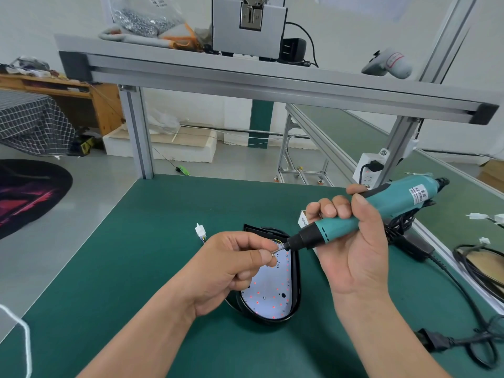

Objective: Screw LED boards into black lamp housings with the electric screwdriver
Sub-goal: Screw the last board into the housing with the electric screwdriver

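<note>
The left hand (231,266), in the lower middle of the frame, pinches a small screw (273,253) between thumb and forefinger; its other fingers are curled under. The screw meets the tip of the bit (281,249) of the screwdriver (336,227). The right hand (357,249), right of centre, has its fingers and thumb wrapped round the teal screwdriver, which slants down to the left with its rear end raised toward the right edge.

Below both hands the black housing (296,290) lies on the green desk (136,268), just right of the frame's centre line. The white LED board (268,298) sits inside it, dotted with red points; the left hand covers the board's upper left part. The bit hovers over the housing's upper end. Whether any screw is already in the board is too small to tell.

A white connector (200,230) on thin wires lies on the desk just left of the housing. A black cord (463,296) runs from the screwdriver's rear toward the lower right, where a plug (433,341) lies. A socket box (368,167) hangs on the aluminium post at right. Across the top, a shelf (245,75) carries a bag of metal parts (141,17) and a grey box (245,31).
</note>
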Motion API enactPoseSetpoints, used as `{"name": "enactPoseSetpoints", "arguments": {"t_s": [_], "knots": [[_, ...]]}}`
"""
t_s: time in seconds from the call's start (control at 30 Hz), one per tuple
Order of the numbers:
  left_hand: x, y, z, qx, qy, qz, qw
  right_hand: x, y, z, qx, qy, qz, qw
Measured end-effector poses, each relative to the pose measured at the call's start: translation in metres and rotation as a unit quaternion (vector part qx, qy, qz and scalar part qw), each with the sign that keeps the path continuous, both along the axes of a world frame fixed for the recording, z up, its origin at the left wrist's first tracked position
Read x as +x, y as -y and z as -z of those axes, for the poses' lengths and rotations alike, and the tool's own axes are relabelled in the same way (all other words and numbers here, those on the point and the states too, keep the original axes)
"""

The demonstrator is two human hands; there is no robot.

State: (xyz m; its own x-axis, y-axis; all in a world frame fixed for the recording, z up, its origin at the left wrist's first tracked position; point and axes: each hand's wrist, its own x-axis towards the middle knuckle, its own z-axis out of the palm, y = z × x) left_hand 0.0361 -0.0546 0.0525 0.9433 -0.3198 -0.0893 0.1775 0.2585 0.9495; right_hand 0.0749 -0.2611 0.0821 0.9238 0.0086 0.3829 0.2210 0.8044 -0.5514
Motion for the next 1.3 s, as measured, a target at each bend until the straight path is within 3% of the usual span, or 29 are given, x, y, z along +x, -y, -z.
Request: {"name": "enactPoseSetpoints", "arguments": {"t_s": [0.3, 0.53, 0.8, 1.3], "knots": [[0.000, -0.001, 0.001, 0.001, 0.007, 0.003, 1.000, 0.001, 0.002, 0.003, -0.004, -0.001, -0.002, 1.000], [0.002, 0.000, 0.005, 0.063, 0.043, -0.032, 0.997, 0.001, 0.002, 0.003, -0.038, 0.013, 0.006, 0.999], [0.006, 0.000, 0.013, 0.095, 0.073, -0.051, 0.992, 0.005, -0.004, 0.012, 0.005, -0.060, 0.037, 0.998], [0.004, 0.001, 0.011, 0.087, 0.088, -0.040, 0.991, 0.006, -0.003, 0.012, 0.034, -0.069, 0.026, 0.997]]}}
